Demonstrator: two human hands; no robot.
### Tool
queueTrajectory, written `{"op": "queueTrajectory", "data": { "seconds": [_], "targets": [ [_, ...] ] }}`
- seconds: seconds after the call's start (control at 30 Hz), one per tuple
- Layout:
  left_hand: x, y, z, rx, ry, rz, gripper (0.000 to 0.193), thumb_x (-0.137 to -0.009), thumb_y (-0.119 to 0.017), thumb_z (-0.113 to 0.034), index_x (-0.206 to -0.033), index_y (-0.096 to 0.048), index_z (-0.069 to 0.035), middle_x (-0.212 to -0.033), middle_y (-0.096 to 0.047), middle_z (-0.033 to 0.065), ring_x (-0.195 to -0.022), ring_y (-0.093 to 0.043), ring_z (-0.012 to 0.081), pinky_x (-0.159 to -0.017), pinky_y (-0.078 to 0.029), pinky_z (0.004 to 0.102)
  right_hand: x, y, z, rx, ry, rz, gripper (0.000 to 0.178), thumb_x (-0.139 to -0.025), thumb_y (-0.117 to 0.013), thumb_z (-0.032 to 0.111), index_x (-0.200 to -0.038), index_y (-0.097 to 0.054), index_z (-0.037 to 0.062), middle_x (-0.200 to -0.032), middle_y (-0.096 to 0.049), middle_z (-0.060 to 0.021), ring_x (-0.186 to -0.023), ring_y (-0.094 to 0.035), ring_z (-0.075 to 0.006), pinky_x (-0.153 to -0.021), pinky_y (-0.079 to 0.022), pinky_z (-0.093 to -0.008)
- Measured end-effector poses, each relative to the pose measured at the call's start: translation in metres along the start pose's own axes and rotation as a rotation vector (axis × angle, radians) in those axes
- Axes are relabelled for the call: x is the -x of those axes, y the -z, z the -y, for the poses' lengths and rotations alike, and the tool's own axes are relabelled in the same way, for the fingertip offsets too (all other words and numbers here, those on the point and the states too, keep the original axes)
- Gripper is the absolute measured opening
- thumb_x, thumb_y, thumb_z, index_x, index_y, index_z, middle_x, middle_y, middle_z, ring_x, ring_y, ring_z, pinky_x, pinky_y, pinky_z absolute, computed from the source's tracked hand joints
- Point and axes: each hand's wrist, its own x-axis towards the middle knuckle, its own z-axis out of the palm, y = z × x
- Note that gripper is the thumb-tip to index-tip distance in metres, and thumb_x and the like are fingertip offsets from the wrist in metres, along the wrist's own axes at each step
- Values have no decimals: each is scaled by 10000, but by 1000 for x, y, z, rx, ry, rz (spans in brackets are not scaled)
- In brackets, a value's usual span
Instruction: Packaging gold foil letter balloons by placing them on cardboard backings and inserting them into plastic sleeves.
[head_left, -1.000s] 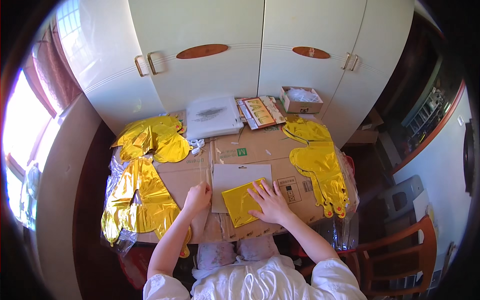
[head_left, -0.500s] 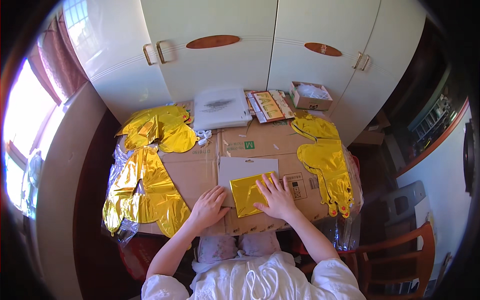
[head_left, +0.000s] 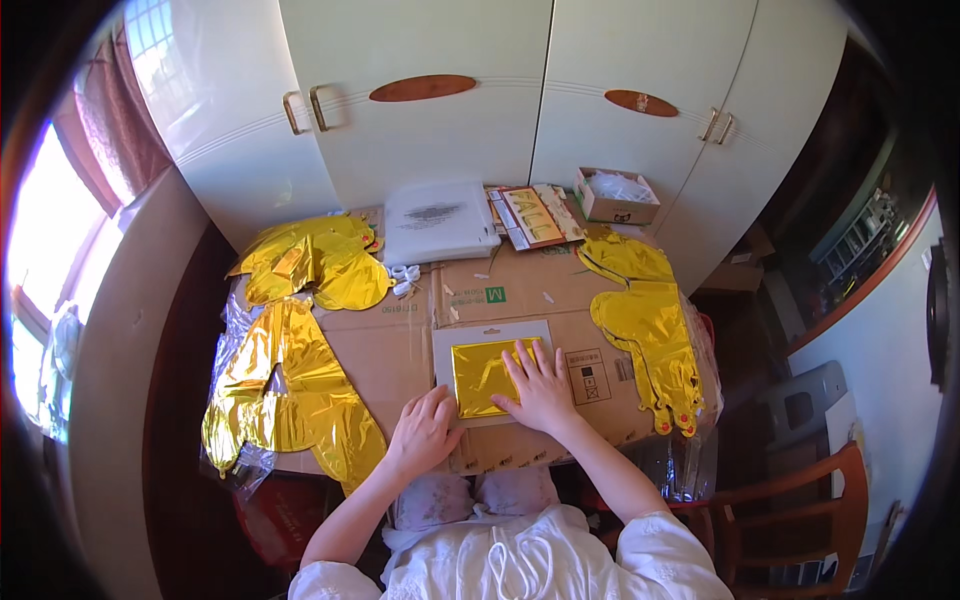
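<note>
A folded gold foil balloon (head_left: 480,385) forms a flat rectangle on a pale backing card (head_left: 498,331) with a hang hole at its far edge. My right hand (head_left: 543,390) lies flat over the foil's right side, fingers spread. At the card's near left corner is my left hand (head_left: 424,432), its fingers bent and close together on the card's edge. Part of that corner is hidden under it. Both sit on the flattened cardboard (head_left: 380,345) covering the table.
Unfolded gold foil balloons lie at left (head_left: 290,390) and right (head_left: 650,320). Along the back are a stack of clear-wrapped white sheets (head_left: 440,225), printed card packs (head_left: 535,215) and a small box (head_left: 615,197) of white material. White scissors (head_left: 403,278) lie near the stack. A wooden chair (head_left: 790,510) stands at right.
The folded foil has shifted up and left and straightened, now lying within the card's borders. My right hand moved with it. My left fingers have bent in at the card's edge.
</note>
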Motion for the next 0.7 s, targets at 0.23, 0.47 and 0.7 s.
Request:
{"op": "queueTrajectory", "data": {
  "seconds": [0.23, 0.47, 0.7],
  "targets": [
    [-39, -34, -8, -242, -84, -190, 504, -906, -557, -256, -1338, -479, -8, -1419, -455, 185, -1342, -414, 324, -1117, -290, 487, 8, 2, 5, 3, -6, 9, 832, -869, -482, 649, -1486, -320, 116, -1563, -240, -145, -1452, -169, -366, -1126, -69, -647],
    [-74, -61, 1, -209, 4, -223, 538, -919, -524, -291, -1389, -453, -37, -1449, -445, 156, -1355, -403, 315, -1118, -281, 513, 11, 3, 5, 9, -2, 23, 801, -879, -460, 652, -1485, -336, 143, -1565, -241, -130, -1458, -165, -343, -1117, -68, -665],
    [-74, -61, -3, -197, -1, -235, 537, -905, -514, -282, -1384, -465, -44, -1432, -471, 139, -1342, -424, 308, -1117, -273, 529, 4, 13, -18, -59, 82, -38, 682, -937, -420, 570, -1445, -401, 115, -1519, -341, -123, -1428, -253, -336, -1125, -121, -637]
  ]
}}
